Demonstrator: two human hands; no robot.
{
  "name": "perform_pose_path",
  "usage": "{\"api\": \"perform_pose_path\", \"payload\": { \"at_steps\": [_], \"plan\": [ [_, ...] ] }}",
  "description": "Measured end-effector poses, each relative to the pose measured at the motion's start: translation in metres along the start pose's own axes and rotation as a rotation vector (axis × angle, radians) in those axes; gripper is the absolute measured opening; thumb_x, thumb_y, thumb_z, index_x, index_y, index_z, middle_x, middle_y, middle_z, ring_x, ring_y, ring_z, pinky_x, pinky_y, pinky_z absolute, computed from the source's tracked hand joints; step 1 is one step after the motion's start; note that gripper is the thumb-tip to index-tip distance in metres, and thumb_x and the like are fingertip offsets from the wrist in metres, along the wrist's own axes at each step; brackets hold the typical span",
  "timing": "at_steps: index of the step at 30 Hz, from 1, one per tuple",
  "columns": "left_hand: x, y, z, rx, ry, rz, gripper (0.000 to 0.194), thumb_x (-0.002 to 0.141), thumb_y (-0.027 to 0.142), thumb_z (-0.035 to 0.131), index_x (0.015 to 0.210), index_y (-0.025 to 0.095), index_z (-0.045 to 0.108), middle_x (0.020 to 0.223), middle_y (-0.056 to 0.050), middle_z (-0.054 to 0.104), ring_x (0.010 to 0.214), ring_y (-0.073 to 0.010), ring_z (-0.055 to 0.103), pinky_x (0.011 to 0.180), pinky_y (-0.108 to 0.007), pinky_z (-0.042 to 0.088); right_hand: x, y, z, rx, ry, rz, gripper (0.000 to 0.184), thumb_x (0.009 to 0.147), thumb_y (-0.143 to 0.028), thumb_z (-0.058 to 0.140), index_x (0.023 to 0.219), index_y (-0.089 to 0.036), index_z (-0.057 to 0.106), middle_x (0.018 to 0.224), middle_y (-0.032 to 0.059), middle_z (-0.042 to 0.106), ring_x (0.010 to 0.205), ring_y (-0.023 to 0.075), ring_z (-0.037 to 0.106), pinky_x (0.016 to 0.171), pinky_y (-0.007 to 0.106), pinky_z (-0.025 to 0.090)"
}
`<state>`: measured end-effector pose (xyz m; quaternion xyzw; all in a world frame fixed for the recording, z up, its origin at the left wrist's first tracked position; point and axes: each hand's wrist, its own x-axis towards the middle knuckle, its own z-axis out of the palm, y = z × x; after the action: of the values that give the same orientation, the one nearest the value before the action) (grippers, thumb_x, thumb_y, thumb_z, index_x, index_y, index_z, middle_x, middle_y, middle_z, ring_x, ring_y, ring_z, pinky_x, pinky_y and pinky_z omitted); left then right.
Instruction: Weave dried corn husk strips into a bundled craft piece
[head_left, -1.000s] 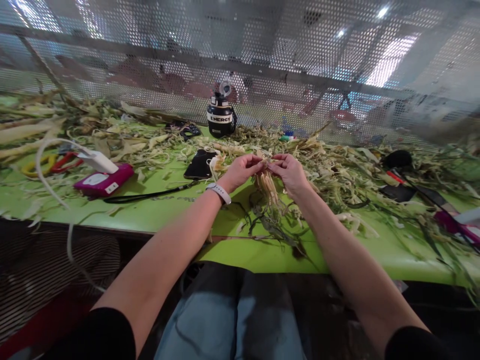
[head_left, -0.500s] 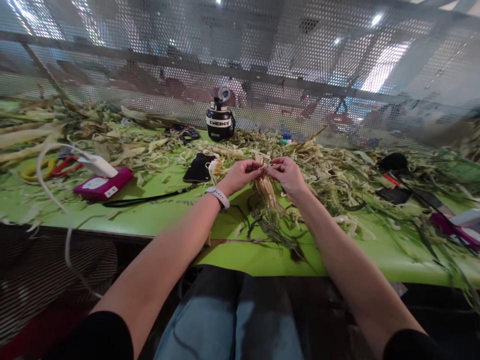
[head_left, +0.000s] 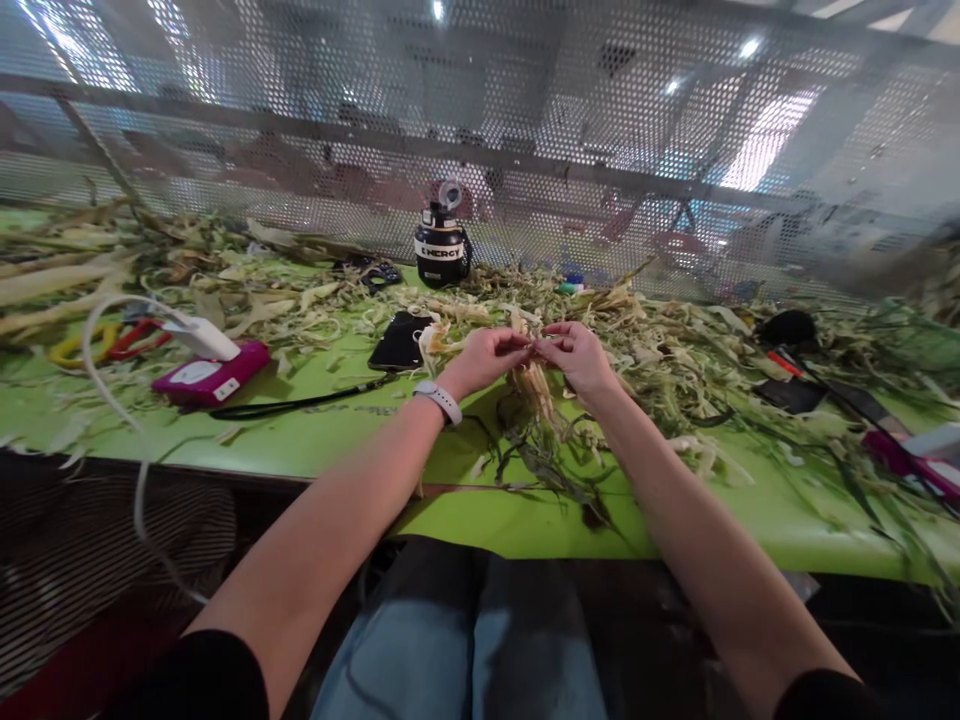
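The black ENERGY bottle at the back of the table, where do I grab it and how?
Probably by what looks like a dark loop on its right side, coming from the right. The bottle stands upright and the loop sticks out from its round body, so fingers could hook it. I'd avoid the clear round cap, which looks flipped up.

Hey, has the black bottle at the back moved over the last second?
No. The black bottle stands in the same spot against the mesh screen behind it; only the camera view has shifted slightly.
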<state>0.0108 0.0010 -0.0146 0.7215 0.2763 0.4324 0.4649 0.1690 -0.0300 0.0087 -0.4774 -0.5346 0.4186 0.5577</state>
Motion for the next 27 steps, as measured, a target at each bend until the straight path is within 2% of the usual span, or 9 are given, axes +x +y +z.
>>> {"api": "perform_pose_path", "payload": {
  "at_steps": [6,11,14,17,21,27],
  "plan": [
    [-0.0018,0.0045,0.0025,0.327,-0.024,0.154,0.019,0.079,0.028,0.058,0.088,0.011,0.064,0.076,-0.004,0.068,0.067,-0.0119,0.059,0.063,-0.022,0.046,0.0002,0.0011,-0.0030,0.022,0.019,0.062,0.050,0.047,-0.039,0.085,0.078,-0.018,0.051,0.052,-0.0054,0.062,0.046,0.0094,0.057,0.048,0.021,0.047],
    [-0.0023,0.0084,0.0029,0.468,-0.013,0.232,0.018,0.081,0.021,0.054,0.092,0.012,0.066,0.083,-0.005,0.070,0.073,-0.0137,0.062,0.066,-0.022,0.046,0.0000,0.0003,-0.0037,0.021,-0.054,0.113,0.036,0.051,-0.040,0.083,0.067,-0.016,0.061,0.056,-0.0023,0.064,0.050,0.0085,0.058,0.053,0.021,0.050],
    [-0.0024,0.0094,0.0031,0.532,-0.019,0.238,0.019,0.080,0.018,0.054,0.095,0.013,0.066,0.089,-0.007,0.071,0.078,-0.0156,0.064,0.070,-0.024,0.046,-0.0001,0.0003,-0.0030,-0.008,-0.048,0.140,0.030,0.053,-0.036,0.082,0.064,-0.016,0.062,0.054,-0.0033,0.062,0.049,0.0090,0.057,0.053,0.022,0.049],
    [-0.0028,0.0091,0.0036,0.553,-0.055,0.238,0.021,0.081,0.019,0.054,0.097,0.013,0.066,0.093,-0.009,0.072,0.082,-0.0171,0.065,0.073,-0.025,0.047,0.0013,0.0029,-0.0018,-0.076,-0.008,0.131,0.025,0.055,-0.033,0.078,0.062,-0.018,0.060,0.051,-0.0046,0.058,0.049,0.0100,0.054,0.052,0.023,0.045],
    [-0.0030,0.0065,0.0038,0.545,-0.082,0.210,0.023,0.082,0.022,0.054,0.099,0.013,0.066,0.093,-0.009,0.071,0.082,-0.0181,0.065,0.074,-0.027,0.048,0.0043,0.0073,-0.0006,-0.213,0.072,0.052,0.017,0.056,-0.030,0.072,0.057,-0.018,0.060,0.051,-0.0045,0.055,0.054,0.0105,0.049,0.056,0.025,0.039],
    [-0.0024,0.0055,0.0034,0.465,-0.153,0.174,0.025,0.080,0.027,0.055,0.097,0.012,0.067,0.088,-0.008,0.071,0.076,-0.0160,0.063,0.071,-0.026,0.048,0.0032,0.0048,-0.0033,-0.161,0.046,0.225,0.012,0.053,-0.026,0.067,0.050,-0.018,0.059,0.047,-0.0053,0.050,0.051,0.0089,0.041,0.052,0.024,0.032]
  ]
}}
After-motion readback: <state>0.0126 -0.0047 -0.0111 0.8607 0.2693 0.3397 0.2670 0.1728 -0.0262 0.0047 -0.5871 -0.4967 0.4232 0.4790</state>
